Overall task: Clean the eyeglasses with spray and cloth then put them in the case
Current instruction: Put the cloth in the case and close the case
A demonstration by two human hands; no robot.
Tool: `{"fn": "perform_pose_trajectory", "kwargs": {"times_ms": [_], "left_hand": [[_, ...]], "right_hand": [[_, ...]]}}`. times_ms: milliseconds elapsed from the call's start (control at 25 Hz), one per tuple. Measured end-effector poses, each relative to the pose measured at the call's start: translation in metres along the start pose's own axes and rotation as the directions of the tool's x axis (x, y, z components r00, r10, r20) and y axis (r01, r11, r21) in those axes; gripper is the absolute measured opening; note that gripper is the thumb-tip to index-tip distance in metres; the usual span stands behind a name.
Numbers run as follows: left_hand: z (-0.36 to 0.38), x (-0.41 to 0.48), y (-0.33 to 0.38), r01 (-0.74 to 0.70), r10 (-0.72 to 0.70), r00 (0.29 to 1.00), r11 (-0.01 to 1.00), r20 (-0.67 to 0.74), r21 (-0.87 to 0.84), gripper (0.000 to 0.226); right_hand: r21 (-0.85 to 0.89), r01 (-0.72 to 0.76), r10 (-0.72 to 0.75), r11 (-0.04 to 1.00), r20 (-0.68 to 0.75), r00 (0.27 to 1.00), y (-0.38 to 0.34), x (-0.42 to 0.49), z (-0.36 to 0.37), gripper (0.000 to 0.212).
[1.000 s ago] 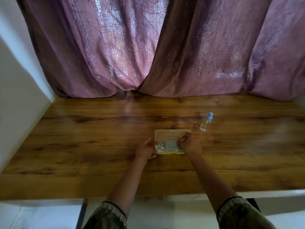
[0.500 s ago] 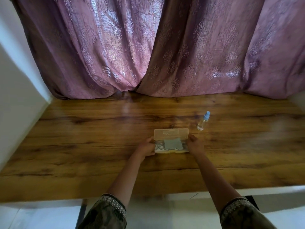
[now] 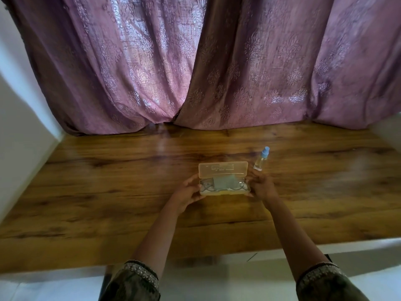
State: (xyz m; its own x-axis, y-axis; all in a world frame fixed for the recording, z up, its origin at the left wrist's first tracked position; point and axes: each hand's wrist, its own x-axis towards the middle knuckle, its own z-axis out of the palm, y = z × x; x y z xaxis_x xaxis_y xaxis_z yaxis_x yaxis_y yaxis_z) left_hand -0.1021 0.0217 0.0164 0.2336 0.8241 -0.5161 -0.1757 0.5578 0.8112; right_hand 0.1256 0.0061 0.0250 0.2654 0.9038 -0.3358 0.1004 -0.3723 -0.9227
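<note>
Holding what, the left hand (image 3: 187,192)?
Its fingers curl round the left end of the translucent eyeglass case (image 3: 225,192), which sits on the wooden table (image 3: 108,192).
And the right hand (image 3: 262,187)?
It grips the right end the same way, thumb at the front corner.
Where are the eyeglasses (image 3: 206,185)?
Inside the case, under a folded grey-blue cloth (image 3: 224,182). The lid (image 3: 223,169) stands raised behind them.
And the spray bottle (image 3: 261,159)?
Upright with its blue cap on, just beyond the case's right end, in front of the purple curtain (image 3: 152,61).
</note>
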Motion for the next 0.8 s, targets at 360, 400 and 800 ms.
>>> {"fn": "perform_pose_trajectory", "kwargs": {"times_ms": [360,400,800], "left_hand": [[0.002,0.001,0.01,-0.043,0.042,0.997,0.999,0.058,0.016,0.053],[0.003,0.001,0.011,-0.045,0.044,0.998,0.999,0.054,0.014,0.052],[0.017,-0.001,0.019,-0.075,0.075,0.997,0.997,0.028,-0.003,0.029]], "right_hand": [[0.134,0.126,-0.126,0.983,-0.007,0.992,0.0,-0.004,-0.01,0.039],[0.143,0.131,-0.131,0.981,-0.01,0.991,0.001,-0.004,-0.011,0.037],[0.232,0.177,-0.167,0.956,-0.064,0.984,-0.001,-0.011,-0.015,0.025]]}}
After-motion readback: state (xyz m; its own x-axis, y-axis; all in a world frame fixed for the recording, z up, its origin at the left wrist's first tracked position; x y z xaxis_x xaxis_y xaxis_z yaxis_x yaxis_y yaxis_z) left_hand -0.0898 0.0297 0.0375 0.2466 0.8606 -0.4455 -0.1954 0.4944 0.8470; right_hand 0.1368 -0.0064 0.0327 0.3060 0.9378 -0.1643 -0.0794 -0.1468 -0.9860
